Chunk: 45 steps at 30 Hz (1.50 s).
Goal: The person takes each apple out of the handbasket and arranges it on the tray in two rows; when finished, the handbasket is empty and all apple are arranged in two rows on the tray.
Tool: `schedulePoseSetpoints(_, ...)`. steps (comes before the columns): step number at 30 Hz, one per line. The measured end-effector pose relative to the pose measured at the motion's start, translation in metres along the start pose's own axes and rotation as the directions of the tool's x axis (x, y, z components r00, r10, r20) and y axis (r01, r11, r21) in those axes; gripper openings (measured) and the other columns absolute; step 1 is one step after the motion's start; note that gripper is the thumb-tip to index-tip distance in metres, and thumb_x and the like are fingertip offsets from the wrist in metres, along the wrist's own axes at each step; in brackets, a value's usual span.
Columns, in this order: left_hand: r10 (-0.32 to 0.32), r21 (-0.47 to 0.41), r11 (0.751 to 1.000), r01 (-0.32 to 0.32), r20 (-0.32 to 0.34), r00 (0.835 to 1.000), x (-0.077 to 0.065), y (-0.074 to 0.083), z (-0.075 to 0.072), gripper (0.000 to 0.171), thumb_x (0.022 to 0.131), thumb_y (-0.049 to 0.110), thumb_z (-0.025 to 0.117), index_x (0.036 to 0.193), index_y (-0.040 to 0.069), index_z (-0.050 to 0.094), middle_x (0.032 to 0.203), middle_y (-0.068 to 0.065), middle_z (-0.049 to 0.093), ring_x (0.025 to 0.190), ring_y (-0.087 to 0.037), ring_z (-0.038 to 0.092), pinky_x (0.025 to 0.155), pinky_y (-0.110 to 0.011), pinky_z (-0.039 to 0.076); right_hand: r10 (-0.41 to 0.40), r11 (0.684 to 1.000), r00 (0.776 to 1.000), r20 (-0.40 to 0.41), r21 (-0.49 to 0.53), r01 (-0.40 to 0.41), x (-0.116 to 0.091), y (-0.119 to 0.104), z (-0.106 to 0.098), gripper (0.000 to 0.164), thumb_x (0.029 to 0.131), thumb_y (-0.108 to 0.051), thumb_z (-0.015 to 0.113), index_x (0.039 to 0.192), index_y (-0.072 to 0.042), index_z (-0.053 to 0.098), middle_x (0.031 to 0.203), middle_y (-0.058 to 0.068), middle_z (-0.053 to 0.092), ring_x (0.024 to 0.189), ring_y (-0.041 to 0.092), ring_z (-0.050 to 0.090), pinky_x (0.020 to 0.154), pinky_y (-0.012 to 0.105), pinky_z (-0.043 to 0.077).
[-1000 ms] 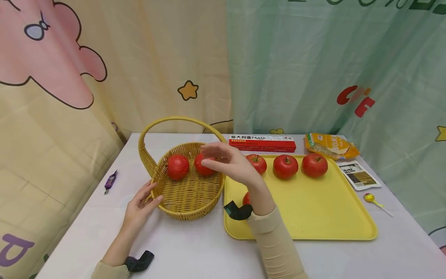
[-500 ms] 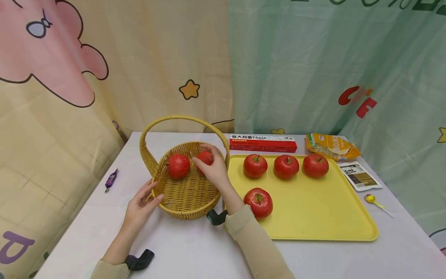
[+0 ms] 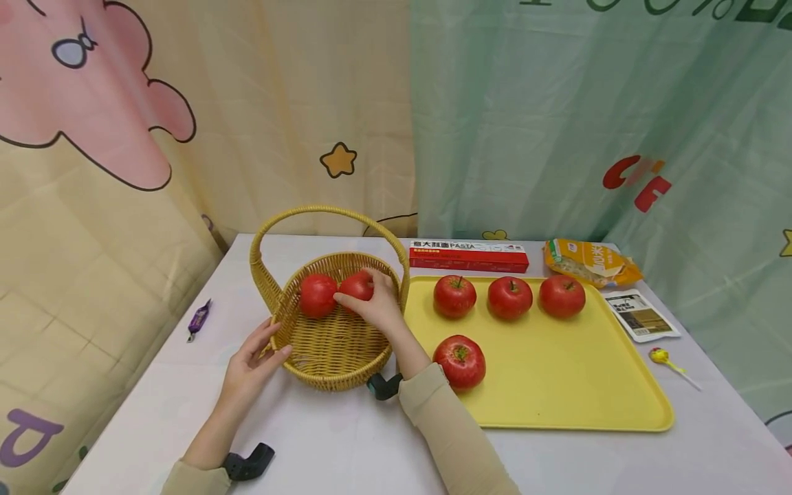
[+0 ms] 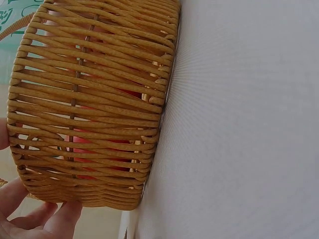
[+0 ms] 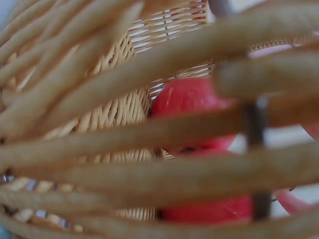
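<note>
In the head view a yellow wicker basket with a tall arched handle stands left of centre. My left hand holds its left rim, thumb and fingers spread along it; the left wrist view shows fingertips against the wickerwork. Inside the basket, my right hand grips a red apple between thumb and fingers. Against it, or very close, lies a second red apple on the left. Basket strands fill the right wrist view, with red apples partly visible behind them.
Right of the basket lies a yellow tray with several red apples. Behind it are a pasta box and an orange bag. A white pouch and a lollipop lie rightward; a purple candy sits far left.
My right hand has come down leftward into the basket and taken hold of the right apple, which has shifted left towards the other one. My left hand stays on the rim.
</note>
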<state>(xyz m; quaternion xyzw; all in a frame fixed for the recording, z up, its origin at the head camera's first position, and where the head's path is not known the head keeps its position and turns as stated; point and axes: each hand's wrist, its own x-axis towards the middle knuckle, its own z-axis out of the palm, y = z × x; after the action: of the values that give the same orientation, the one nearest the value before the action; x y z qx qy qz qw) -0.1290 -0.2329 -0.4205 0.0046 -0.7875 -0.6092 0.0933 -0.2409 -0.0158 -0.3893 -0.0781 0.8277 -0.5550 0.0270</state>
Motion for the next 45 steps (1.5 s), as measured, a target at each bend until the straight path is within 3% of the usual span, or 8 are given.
schedulePoseSetpoints(9, 0.013, -0.008, 1.0, -0.013, 0.0, 1.0, 0.001, -0.002, 0.002, 0.052, 0.089, 0.014, 0.066, 0.134, -0.003, 0.046, 0.15, -0.011, 0.029, 0.129, -0.015, 0.036, 0.096, -0.012, 0.038, -0.048, 0.971, 0.997, 0.063, -0.233, 0.061, -0.005, 0.001, 0.003, 0.081, 0.071, -0.03, 0.083, 0.138, -0.011, 0.043, 0.13, 0.012, 0.032, 0.122, 0.03, 0.035, 0.095, 0.048, 0.043)
schedulePoseSetpoints(15, 0.023, -0.014, 1.0, -0.023, 0.002, 1.0, 0.002, -0.002, 0.003, 0.051, 0.089, 0.013, 0.066, 0.134, -0.003, 0.047, 0.149, -0.012, 0.029, 0.126, -0.008, 0.037, 0.096, -0.012, 0.038, -0.11, 0.957, 0.982, 0.155, -0.251, 0.146, -0.006, 0.001, 0.001, 0.07, 0.068, -0.021, 0.085, 0.13, -0.017, 0.05, 0.133, 0.01, 0.041, 0.118, 0.028, 0.04, 0.093, 0.047, 0.043)
schedulePoseSetpoints(20, 0.03, -0.018, 0.999, -0.03, 0.001, 1.0, 0.004, -0.003, 0.004, 0.051, 0.089, 0.012, 0.066, 0.133, -0.004, 0.047, 0.149, -0.013, 0.029, 0.124, -0.004, 0.038, 0.095, -0.011, 0.038, -0.151, 0.929, 0.939, 0.31, -0.279, 0.242, -0.005, 0.004, 0.0, 0.074, 0.067, -0.026, 0.085, 0.132, -0.019, 0.049, 0.134, 0.006, 0.046, 0.12, 0.024, 0.043, 0.097, 0.044, 0.042)
schedulePoseSetpoints(24, 0.034, -0.02, 0.999, -0.034, 0.006, 0.999, 0.004, -0.003, 0.005, 0.051, 0.089, 0.012, 0.065, 0.134, -0.005, 0.046, 0.149, -0.013, 0.029, 0.123, -0.003, 0.038, 0.096, -0.012, 0.038, -0.15, 0.921, 0.888, 0.434, -0.264, 0.285, -0.007, 0.004, 0.001, 0.074, 0.068, -0.028, 0.085, 0.132, -0.02, 0.049, 0.133, 0.005, 0.045, 0.117, 0.022, 0.046, 0.095, 0.039, 0.044)
schedulePoseSetpoints(31, 0.028, -0.008, 1.0, -0.028, 0.012, 1.0, 0.003, -0.002, 0.004, 0.052, 0.09, 0.014, 0.065, 0.134, -0.005, 0.046, 0.149, -0.012, 0.029, 0.129, -0.016, 0.037, 0.094, -0.01, 0.038, -0.223, 0.904, 0.828, 0.515, -0.209, 0.373, -0.019, -0.004, -0.006, 0.069, 0.067, -0.029, 0.085, 0.127, -0.022, 0.052, 0.126, -0.003, 0.051, 0.11, 0.015, 0.049, 0.088, 0.03, 0.047)
schedulePoseSetpoints(36, 0.017, 0.01, 1.0, -0.017, 0.014, 1.0, 0.0, -0.001, -0.001, 0.053, 0.09, 0.015, 0.065, 0.134, -0.005, 0.045, 0.151, -0.012, 0.027, 0.133, -0.031, 0.031, 0.093, -0.008, 0.038, -0.304, 0.891, 0.791, 0.531, -0.135, 0.433, -0.041, -0.026, -0.039, 0.068, 0.07, -0.028, 0.081, 0.13, -0.027, 0.049, 0.128, -0.007, 0.048, 0.113, 0.013, 0.046, 0.087, 0.028, 0.048)
schedulePoseSetpoints(42, 0.015, 0.02, 1.0, -0.015, 0.022, 1.0, 0.0, 0.0, -0.002, 0.053, 0.09, 0.015, 0.065, 0.135, -0.005, 0.044, 0.151, -0.012, 0.025, 0.134, -0.034, 0.029, 0.093, -0.008, 0.036, -0.453, 0.864, 0.739, 0.499, 0.044, 0.501, -0.076, -0.039, -0.113, 0.069, 0.071, -0.021, 0.081, 0.131, -0.028, 0.047, 0.126, -0.01, 0.049, 0.112, 0.012, 0.047, 0.088, 0.034, 0.05)
schedulePoseSetpoints(45, 0.005, 0.017, 1.0, -0.006, 0.021, 1.0, 0.0, 0.0, -0.002, 0.053, 0.09, 0.016, 0.065, 0.135, -0.005, 0.044, 0.151, -0.012, 0.025, 0.134, -0.034, 0.028, 0.093, -0.007, 0.037, -0.492, 0.85, 0.738, 0.462, 0.07, 0.522, -0.088, -0.031, -0.151, 0.072, 0.071, -0.017, 0.082, 0.132, -0.025, 0.046, 0.128, -0.006, 0.05, 0.117, 0.016, 0.044, 0.088, 0.038, 0.05)
